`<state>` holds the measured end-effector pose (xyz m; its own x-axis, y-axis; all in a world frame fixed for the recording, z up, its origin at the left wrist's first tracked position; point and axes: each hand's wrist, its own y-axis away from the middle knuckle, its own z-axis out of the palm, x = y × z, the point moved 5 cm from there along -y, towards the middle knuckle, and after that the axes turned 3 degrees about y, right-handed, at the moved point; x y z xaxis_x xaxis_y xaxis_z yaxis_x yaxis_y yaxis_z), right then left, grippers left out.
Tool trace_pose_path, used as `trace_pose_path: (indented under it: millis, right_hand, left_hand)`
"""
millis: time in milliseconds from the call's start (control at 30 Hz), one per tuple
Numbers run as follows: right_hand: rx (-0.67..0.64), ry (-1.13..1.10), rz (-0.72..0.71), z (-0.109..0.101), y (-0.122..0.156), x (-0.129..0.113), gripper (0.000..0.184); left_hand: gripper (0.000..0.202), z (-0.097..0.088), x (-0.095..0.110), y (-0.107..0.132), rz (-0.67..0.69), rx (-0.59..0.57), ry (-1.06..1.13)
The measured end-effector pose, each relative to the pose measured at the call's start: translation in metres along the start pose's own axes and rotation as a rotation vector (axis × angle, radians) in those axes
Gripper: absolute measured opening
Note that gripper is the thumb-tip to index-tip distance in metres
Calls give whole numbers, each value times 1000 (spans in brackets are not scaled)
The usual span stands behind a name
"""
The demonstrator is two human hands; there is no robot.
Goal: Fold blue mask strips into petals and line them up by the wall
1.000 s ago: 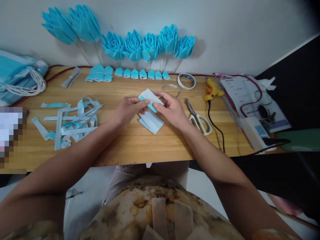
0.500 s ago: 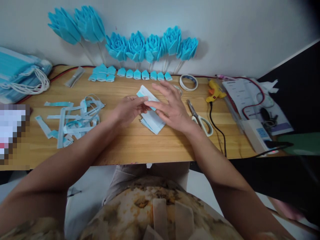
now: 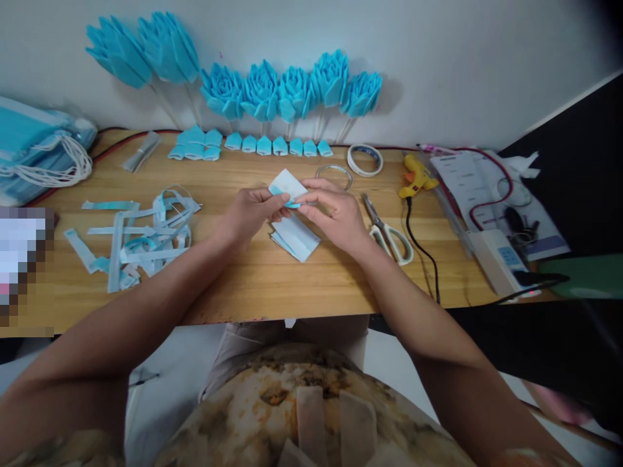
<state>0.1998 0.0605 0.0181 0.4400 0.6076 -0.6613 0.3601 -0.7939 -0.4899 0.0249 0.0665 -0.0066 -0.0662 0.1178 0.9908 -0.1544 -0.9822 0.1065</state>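
Between my hands is a pale blue-and-white piece of mask fabric [image 3: 285,180], partly folded, its near side covered by fingers. My left hand [image 3: 252,213] pinches its left part with thumb and fingertips. At the right edge my right hand [image 3: 335,211] grips it too, thumb and fingers closed together. Just below, a small stack of pale blue fabric pieces [image 3: 299,239] lies on the wooden table [image 3: 272,295]. Scissors [image 3: 385,228] with white handles rest to the right of my right hand. Cut strips of mask fabric [image 3: 136,237] lie in a loose heap left of my left hand.
Blue fabric flowers [image 3: 263,91] on sticks lean along the wall, with small folded blue pieces [image 3: 264,145] before them. Tape rolls [image 3: 365,160], a yellow glue gun [image 3: 417,178] with a cord, and a power strip [image 3: 501,263] are at right. Packed masks [image 3: 34,139] lie at left.
My right hand's fingers, spread above the fabric before, have come down and closed on its right edge. The fabric piece has turned and folded somewhat in my left hand's grip.
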Motion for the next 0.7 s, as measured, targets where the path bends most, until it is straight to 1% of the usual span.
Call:
trace_pose_path:
  millis: [133, 233, 533, 700]
  right_hand:
    - [19, -101, 167, 1, 1, 1, 10]
    - [23, -155, 232, 1, 0, 1, 12]
    - [22, -197, 287, 5, 0, 7, 11]
    - [6, -195, 263, 6, 0, 6, 9]
  left_hand:
    - [34, 1, 4, 2, 23, 2, -57]
    - [33, 1, 5, 4, 26, -4, -81]
    - [35, 1, 4, 3, 44, 14, -134]
    - [34, 1, 5, 4, 58, 16, -141]
